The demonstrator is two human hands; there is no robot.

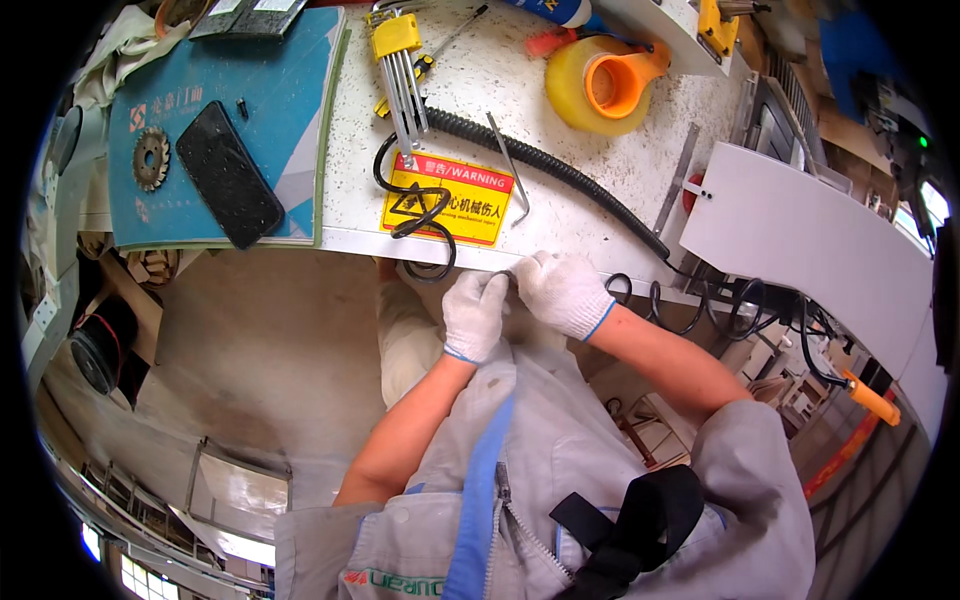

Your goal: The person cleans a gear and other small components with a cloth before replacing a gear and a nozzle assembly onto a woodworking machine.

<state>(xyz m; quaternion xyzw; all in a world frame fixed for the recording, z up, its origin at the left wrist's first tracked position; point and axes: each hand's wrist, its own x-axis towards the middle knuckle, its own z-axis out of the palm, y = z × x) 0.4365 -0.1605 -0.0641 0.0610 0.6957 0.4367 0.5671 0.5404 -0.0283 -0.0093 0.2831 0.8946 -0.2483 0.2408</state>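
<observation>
My left hand (473, 312) and my right hand (564, 292), both in white knitted gloves with blue cuffs, meet at the near edge of the white worktable (345, 190). The fingers of both are closed in a pinch around a small dark piece (508, 276), mostly hidden by the gloves. Just beyond them lies a loose bent hex key (509, 165), beside a yellow and red warning sticker (470, 205). A yellow-holder hex key set (397, 36) rests farther back. Black coiled cord (437, 200) crosses the sticker and hangs over the edge, left of my hands.
On a blue board (290, 110) lie a black phone (228, 175), a toothed disc cutter (152, 160) and a small screw (242, 108). A black corrugated hose (560, 165) runs across the chip-strewn table. A yellow container (570, 95) with an orange cup stands behind; a white machine panel (800, 230) juts out right.
</observation>
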